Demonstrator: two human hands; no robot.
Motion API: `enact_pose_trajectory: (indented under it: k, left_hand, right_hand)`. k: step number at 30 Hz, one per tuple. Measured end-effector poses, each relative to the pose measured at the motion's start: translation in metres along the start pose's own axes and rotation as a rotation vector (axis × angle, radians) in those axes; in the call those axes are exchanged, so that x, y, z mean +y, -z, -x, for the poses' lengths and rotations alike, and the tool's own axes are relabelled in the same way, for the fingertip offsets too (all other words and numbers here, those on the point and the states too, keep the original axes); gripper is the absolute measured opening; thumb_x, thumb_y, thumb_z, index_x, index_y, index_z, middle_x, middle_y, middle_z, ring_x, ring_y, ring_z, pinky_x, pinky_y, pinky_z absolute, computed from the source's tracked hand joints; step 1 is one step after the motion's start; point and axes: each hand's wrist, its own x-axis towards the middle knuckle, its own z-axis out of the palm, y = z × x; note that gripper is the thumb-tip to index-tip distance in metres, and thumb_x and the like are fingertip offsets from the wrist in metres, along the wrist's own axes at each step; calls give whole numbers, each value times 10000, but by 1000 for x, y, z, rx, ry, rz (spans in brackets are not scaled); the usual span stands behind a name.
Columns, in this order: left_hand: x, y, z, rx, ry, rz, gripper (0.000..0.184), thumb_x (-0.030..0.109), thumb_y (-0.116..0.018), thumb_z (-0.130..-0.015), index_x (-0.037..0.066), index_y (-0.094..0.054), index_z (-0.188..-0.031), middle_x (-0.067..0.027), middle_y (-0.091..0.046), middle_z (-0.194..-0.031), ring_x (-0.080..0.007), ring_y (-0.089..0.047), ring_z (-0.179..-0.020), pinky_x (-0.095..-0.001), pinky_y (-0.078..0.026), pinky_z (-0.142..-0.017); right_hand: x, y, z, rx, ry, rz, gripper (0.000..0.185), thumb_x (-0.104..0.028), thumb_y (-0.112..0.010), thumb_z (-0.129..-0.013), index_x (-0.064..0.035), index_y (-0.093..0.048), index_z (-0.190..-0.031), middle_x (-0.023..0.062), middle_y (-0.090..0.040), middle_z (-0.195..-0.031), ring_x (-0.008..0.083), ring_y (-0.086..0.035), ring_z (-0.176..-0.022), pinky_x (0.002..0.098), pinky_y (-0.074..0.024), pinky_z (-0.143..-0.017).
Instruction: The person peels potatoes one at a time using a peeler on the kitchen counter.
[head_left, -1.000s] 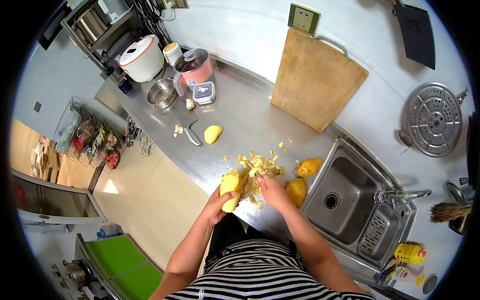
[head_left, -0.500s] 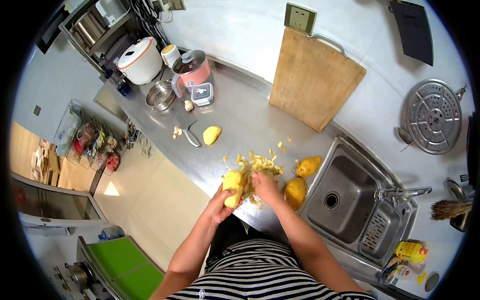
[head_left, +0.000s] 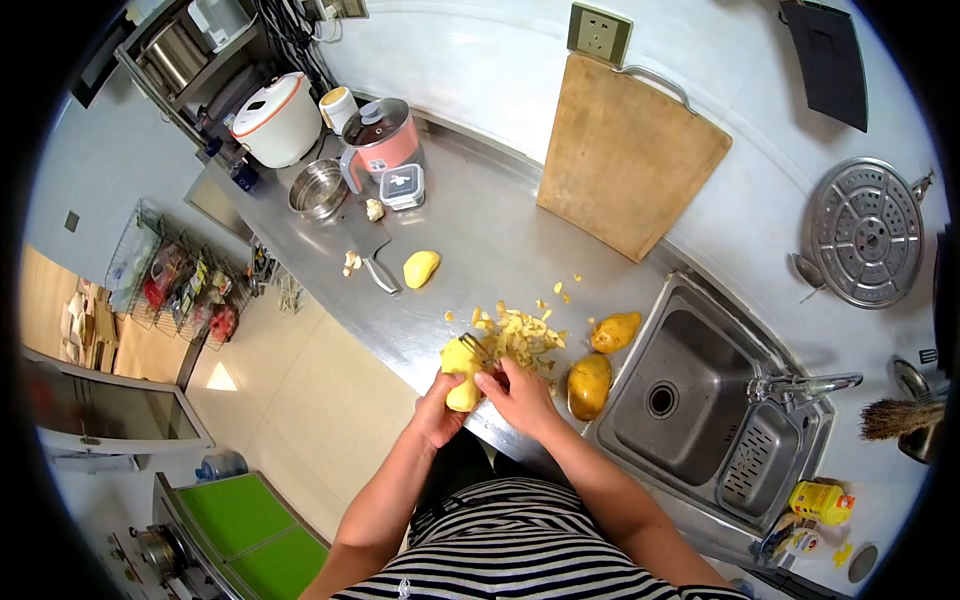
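Stainless-steel countertop (head_left: pixel 480 190) carries the work, with the person standing at its near edge. A peeled yellow potato (head_left: pixel 458 362) is held at that edge by the left hand (head_left: pixel 436 412), its fingers wrapped round the lower part and the thumb laid across the near face. The right hand (head_left: pixel 522 400) is closed about the handle of a peeler (head_left: pixel 472 345), most of which is hidden by the fingers; its metal head lies at the potato's upper right side. Whether the blade is biting into the flesh cannot be determined. Potato peelings (head_left: pixel 520 335) lie in a loose heap just beyond the hands, with a few scraps scattered towards the wall. Two unpeeled potatoes, one farther (head_left: pixel 615 332) and one nearer (head_left: pixel 589 387), sit close together between the heap and the steel sink (head_left: pixel 680 455). Another peeled potato (head_left: pixel 421 268) rests beyond the heap to the left, beside a knife (head_left: pixel 382 277) with a pale handle. Small pale pieces (head_left: pixel 351 263), apparently garlic cloves, lie near that handle. A wooden chopping board (head_left: pixel 635 155) leans against the wall.
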Motion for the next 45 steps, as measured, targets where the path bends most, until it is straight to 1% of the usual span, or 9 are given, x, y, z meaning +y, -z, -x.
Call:
enact_pose_trajectory:
  k: [4, 11, 14, 19, 21, 24, 27, 35, 45]
  left_hand:
    - [3, -16, 11, 40, -91, -83, 567, 300, -597, -792, 46, -434, -1271, -125, -590, -1064, -232, -591, -899, -309, -499, -700]
    - [6, -1, 5, -4, -2, 61, 569, 299, -591, -781, 2, -442, -1242, -164, -586, -1033, -236, -588, -866, -307, -505, -705]
    - [7, 1, 4, -33, 44, 121, 499, 258, -573, -817, 65, -425, -1254, -144, -598, -1024, -232, -599, -866, -312, -495, -734]
    - [11, -9, 2, -133, 62, 235, 515, 274, -593, -792, -23, -452, -1189, -157, -589, -982, -240, -593, -836, -309, -495, -740]
    - [16, -7, 6, -153, 61, 206, 539, 293, -594, -767, -11, -462, -1192, -159, -583, -994, -241, -586, -832, -317, -496, -732]
    - [16, -9, 15, -178, 34, 143, 569, 310, -603, -740, 5, -468, -1201, -161, -575, -1009, -241, -576, -827, -324, -496, -725]
    - [8, -15, 15, -147, 38, 145, 587, 320, -623, -743, 16, -459, -1218, -158, -576, -1013, -237, -578, -823, -316, -498, -725]
    - [10, -11, 8, -84, 77, 185, 453, 298, -573, -835, -10, -484, -1155, -153, -604, -945, -240, -598, -779, -313, -502, -726]
    - [14, -8, 5, -45, 66, 174, 478, 305, -571, -822, -10, -469, -1168, -145, -588, -918, -236, -590, -772, -305, -496, -691]
  right_hand:
    - [25, 0, -33, 82, -201, -119, 460, -452, -609, -847, 4, -547, -861, 178, -634, -768, 359, -622, -735, 421, -479, -657]
    - [16, 18, -12, -19, -63, 153, 344, -358, -452, -943, -24, -528, -913, 216, -629, -798, 414, -605, -771, 493, -459, -688]
    - [6, 10, 4, -46, 45, 233, 319, -348, -447, -946, -40, -514, -902, 212, -626, -787, 418, -609, -739, 513, -462, -659]
    - [8, 3, -16, 31, 70, 306, 299, -348, -454, -943, -61, -516, -884, 174, -644, -801, 397, -622, -694, 501, -468, -614]
    - [17, 2, -28, -13, 5, 286, 319, -354, -421, -957, -63, -549, -936, 188, -649, -887, 387, -631, -791, 489, -478, -691]
    - [35, 16, -45, -88, -470, 220, 413, -383, -334, -981, -65, -576, -1085, 228, -613, -1051, 382, -578, -1014, 463, -449, -857]
    - [41, 13, -37, -37, -278, 148, 375, -343, -380, -976, -7, -548, -970, 236, -610, -923, 424, -577, -895, 481, -433, -768]
    - [2, 12, 2, -37, 74, 286, 295, -319, -432, -952, -38, -514, -914, 217, -632, -856, 406, -616, -811, 505, -464, -711]
    - [12, -6, -28, -22, -49, 297, 297, -333, -429, -952, -53, -525, -931, 172, -645, -857, 390, -620, -807, 494, -464, -697]
